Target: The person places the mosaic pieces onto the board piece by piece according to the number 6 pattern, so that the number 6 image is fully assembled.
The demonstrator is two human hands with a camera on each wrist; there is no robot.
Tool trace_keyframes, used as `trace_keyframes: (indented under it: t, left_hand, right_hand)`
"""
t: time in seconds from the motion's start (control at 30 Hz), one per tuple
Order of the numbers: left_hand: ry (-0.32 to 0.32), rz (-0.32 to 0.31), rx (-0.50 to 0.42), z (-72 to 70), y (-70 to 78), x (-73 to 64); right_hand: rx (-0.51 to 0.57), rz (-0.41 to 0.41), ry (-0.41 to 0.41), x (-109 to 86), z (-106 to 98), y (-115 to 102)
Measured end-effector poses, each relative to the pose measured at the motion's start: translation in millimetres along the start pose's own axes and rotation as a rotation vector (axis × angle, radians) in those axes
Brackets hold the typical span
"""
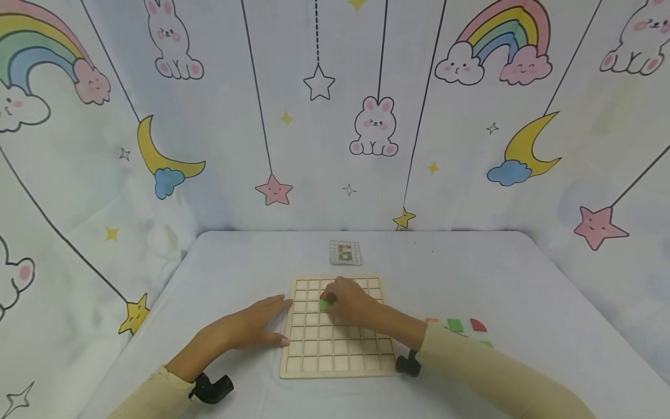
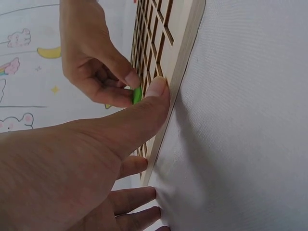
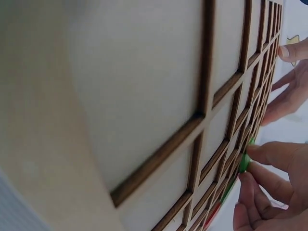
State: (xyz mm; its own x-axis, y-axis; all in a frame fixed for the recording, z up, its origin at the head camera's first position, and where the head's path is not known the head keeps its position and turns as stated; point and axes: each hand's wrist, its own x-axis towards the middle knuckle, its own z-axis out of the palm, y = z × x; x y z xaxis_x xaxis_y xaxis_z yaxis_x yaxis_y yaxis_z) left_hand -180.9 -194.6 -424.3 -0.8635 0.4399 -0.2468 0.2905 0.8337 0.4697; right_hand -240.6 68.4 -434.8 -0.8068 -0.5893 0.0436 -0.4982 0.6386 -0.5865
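A wooden grid board (image 1: 310, 364) with square recesses lies flat in the middle of the table. My right hand (image 1: 349, 301) reaches over its upper half and pinches a small green piece (image 3: 245, 162) between thumb and forefinger, low over the grid. Part of that piece is hidden by the fingers. In the right wrist view, a red piece (image 3: 212, 213) and another bit of green lie in the grid beyond it. My left hand (image 1: 255, 326) is at the board's left side with fingers extended, the thumb (image 2: 156, 91) touching the edge.
Behind the board lies a small card (image 1: 345, 253) printed with a grid and a coloured pattern. To the right, partly behind the right forearm, are a green square (image 1: 455, 325), a red quarter-round piece (image 1: 478, 325), an orange piece (image 1: 431, 320) and another green piece (image 1: 487, 344).
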Motion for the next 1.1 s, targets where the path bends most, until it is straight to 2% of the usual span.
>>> trace_keyframes:
  t: [0.47,0.57,0.77,0.93,1.1]
  left_hand:
    - [0.007,0.01,-0.006,1.4,-2.2,0.3]
    - [0.01,0.011,-0.008,1.8,-2.0,-0.2]
    - [0.007,0.017,-0.011,1.1,0.6,-1.4]
    - [0.011,0.022,-0.004,-0.1,0.9,-1.1]
    - [0.007,0.027,-0.009,0.6,-1.1,-1.2]
  right_hand:
    - [-0.084,-0.081,0.003,-4.1,-4,0]
    - [-0.073,-0.067,0.0,-8.0,-6,4]
    - [0.015,-0.01,0.042,-27.9,-23,18]
    - [0.011,0.027,0.091,-49.7,-46,35]
    - [0.028,0.101,0.142,-78.3,-68,54]
